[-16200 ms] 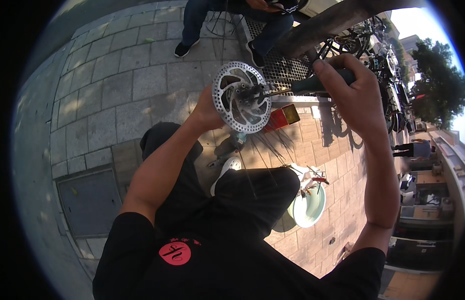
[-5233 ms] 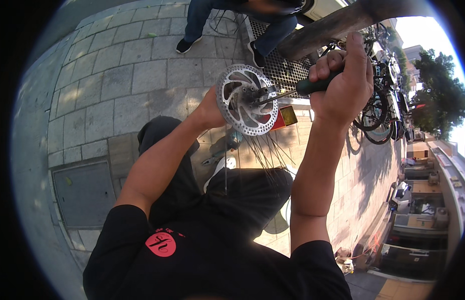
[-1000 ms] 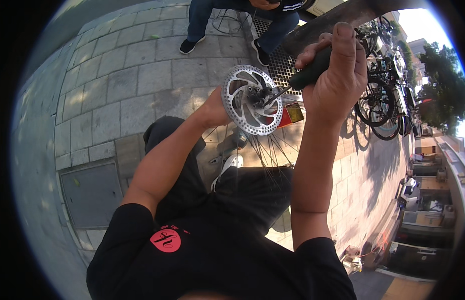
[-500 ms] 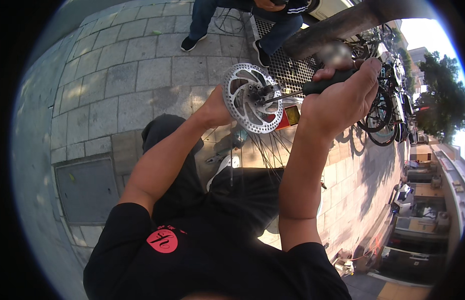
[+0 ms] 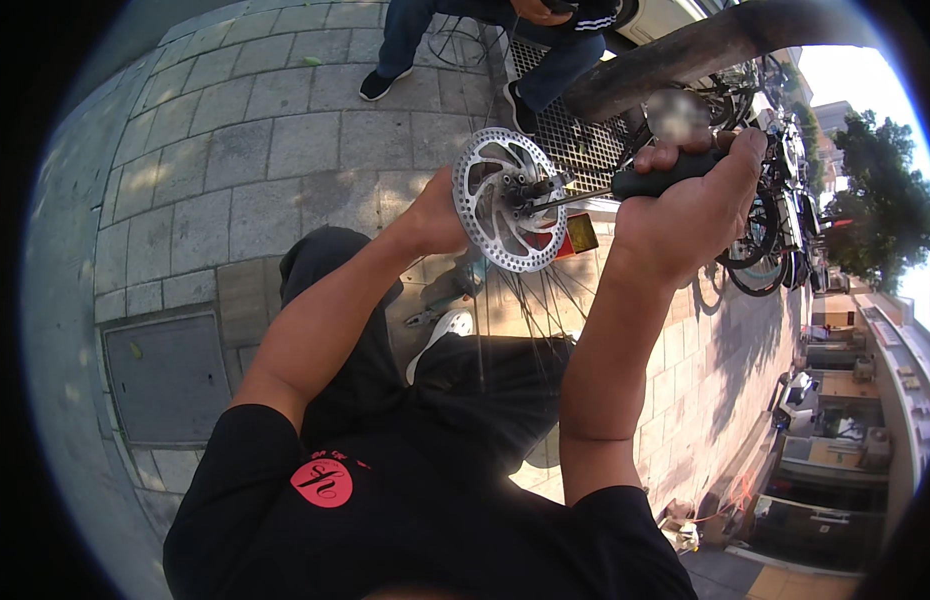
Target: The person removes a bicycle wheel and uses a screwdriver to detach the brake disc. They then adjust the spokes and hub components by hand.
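A silver, perforated brake disc (image 5: 542, 247) stands almost upright in front of me, on the hub (image 5: 518, 195) of a spoked bicycle wheel. Beside its left edge is my left hand (image 5: 437, 213), touching it; the fingers are hidden behind the disc. My right hand (image 5: 690, 215) is closed round the dark handle of a screwdriver (image 5: 653, 182). Its thin metal shaft points left, and the tip meets the hub area at the disc's centre. Whether the tip sits in a bolt I cannot tell. Thin spokes (image 5: 533, 300) run down from behind the disc towards my legs.
A red and yellow reflector-like piece (image 5: 582, 232) shows behind the disc. Ahead, a seated person (image 5: 410, 40) rests their feet by a metal grate (image 5: 565, 95). A thick trunk (image 5: 675, 60) slants there. Parked bicycles (image 5: 770, 215) line the right. Tools (image 5: 425, 318) lie near my shoe.
The disc and my right hand with the screwdriver sit slightly further right in view. The tip stays at the hub, and my grip is the same.
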`<move>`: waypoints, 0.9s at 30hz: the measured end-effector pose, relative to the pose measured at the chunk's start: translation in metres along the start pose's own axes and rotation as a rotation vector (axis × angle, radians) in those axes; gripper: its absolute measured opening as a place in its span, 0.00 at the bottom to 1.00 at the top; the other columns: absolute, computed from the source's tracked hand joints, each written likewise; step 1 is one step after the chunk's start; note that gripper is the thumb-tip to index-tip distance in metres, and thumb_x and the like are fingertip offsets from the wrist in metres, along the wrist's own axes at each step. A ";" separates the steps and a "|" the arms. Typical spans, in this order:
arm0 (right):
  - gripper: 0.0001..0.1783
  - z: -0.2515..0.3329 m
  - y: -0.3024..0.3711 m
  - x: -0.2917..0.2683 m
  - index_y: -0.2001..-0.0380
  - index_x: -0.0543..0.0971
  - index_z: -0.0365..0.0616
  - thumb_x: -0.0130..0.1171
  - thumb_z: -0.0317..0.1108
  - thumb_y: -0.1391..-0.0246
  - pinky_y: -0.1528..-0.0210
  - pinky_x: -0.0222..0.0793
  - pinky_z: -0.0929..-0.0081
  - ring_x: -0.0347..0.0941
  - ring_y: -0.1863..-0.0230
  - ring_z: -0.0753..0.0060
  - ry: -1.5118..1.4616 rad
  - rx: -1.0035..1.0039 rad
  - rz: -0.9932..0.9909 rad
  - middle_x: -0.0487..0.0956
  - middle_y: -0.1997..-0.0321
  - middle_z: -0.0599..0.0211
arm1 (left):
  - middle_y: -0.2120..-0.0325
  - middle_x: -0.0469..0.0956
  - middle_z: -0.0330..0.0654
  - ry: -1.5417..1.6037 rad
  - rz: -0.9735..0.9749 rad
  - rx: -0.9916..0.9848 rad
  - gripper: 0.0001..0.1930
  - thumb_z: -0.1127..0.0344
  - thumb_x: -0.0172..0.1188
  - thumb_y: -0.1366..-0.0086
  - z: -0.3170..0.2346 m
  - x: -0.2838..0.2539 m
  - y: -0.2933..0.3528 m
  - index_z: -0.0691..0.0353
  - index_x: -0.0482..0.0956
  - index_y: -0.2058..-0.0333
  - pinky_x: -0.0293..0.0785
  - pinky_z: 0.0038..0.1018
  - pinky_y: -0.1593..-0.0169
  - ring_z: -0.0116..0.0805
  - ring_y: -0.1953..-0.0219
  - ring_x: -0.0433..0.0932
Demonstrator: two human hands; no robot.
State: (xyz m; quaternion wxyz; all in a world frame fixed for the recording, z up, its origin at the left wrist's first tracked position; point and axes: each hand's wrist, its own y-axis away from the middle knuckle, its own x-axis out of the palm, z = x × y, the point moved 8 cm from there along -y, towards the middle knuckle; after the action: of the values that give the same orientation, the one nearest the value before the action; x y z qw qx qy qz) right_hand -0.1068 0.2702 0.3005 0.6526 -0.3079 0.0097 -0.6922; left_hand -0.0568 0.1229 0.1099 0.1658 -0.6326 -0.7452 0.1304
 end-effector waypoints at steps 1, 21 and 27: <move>0.18 0.000 0.000 -0.002 0.64 0.70 0.44 0.57 0.48 0.31 0.80 0.67 0.74 0.66 0.81 0.73 0.002 0.001 -0.011 0.72 0.74 0.68 | 0.48 0.83 0.42 0.008 -0.004 0.005 0.29 0.72 0.77 0.43 0.000 0.001 0.000 0.59 0.77 0.43 0.78 0.33 0.40 0.34 0.48 0.82; 0.19 0.001 0.007 -0.003 0.62 0.70 0.45 0.58 0.50 0.30 0.80 0.67 0.76 0.68 0.80 0.77 0.049 -0.036 -0.041 0.73 0.74 0.70 | 0.48 0.83 0.42 0.004 -0.010 0.030 0.32 0.71 0.79 0.44 -0.001 -0.001 0.002 0.58 0.76 0.42 0.79 0.34 0.40 0.34 0.48 0.83; 0.19 0.002 0.006 -0.004 0.63 0.70 0.45 0.57 0.50 0.29 0.79 0.67 0.75 0.68 0.79 0.76 0.054 -0.055 -0.025 0.72 0.74 0.69 | 0.48 0.83 0.42 -0.050 -0.006 0.023 0.31 0.71 0.78 0.44 0.002 0.000 0.000 0.59 0.75 0.42 0.79 0.35 0.40 0.35 0.47 0.83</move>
State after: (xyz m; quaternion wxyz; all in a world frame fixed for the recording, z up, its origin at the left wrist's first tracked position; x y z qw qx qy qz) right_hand -0.1004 0.2737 0.2978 0.6349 -0.3071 0.0423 -0.7076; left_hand -0.0574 0.1228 0.1082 0.1548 -0.6250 -0.7494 0.1542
